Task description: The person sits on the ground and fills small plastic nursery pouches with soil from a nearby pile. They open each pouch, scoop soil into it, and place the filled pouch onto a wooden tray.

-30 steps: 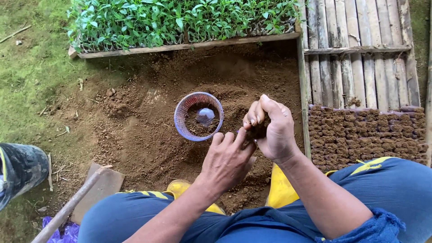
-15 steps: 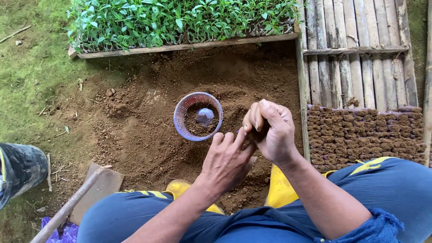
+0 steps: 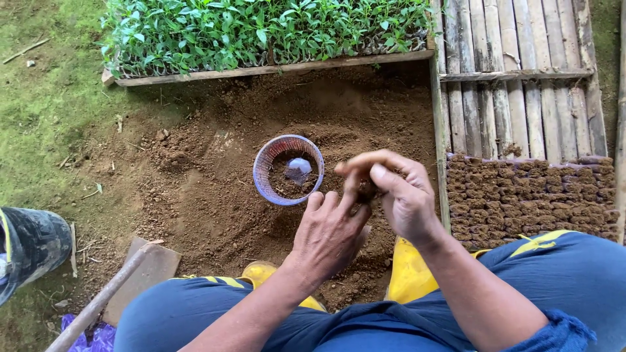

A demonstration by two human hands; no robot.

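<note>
Nearest the camera, blue trouser legs (image 3: 195, 313) and yellow boots (image 3: 407, 270) are seen, with a wooden-handled tool (image 3: 98, 303) lying at the near left beside a dark rubber boot (image 3: 29, 244).

Just beyond the knees, the left hand (image 3: 329, 234) and the right hand (image 3: 404, 195) are held together above the loose brown soil (image 3: 215, 189). A small dark clump of soil (image 3: 366, 190) is pinched between them: the right fingers (image 3: 375, 160) are curled over it, nearly closed, while the left fingers (image 3: 326, 205) are loosely bent and pressed against it from the near side. Whether a wrapper surrounds the clump cannot be told.

The clump is judged to be light, soft and crumbly. It would be best held all round with gentle, even pressure from fingertips and thumb, since a hard squeeze would likely break it apart and a loose hold would shed grains.

Slightly farther left, a round bluish mesh basket (image 3: 261, 176) sits on the soil with some earth and a pale object inside. To the right, a slatted wooden tray (image 3: 521, 98) is partly filled at its near end with rows of packed soil plugs (image 3: 528, 195). Farthest off, a tray of green seedlings (image 3: 261, 29) is set along the soil's edge.
</note>
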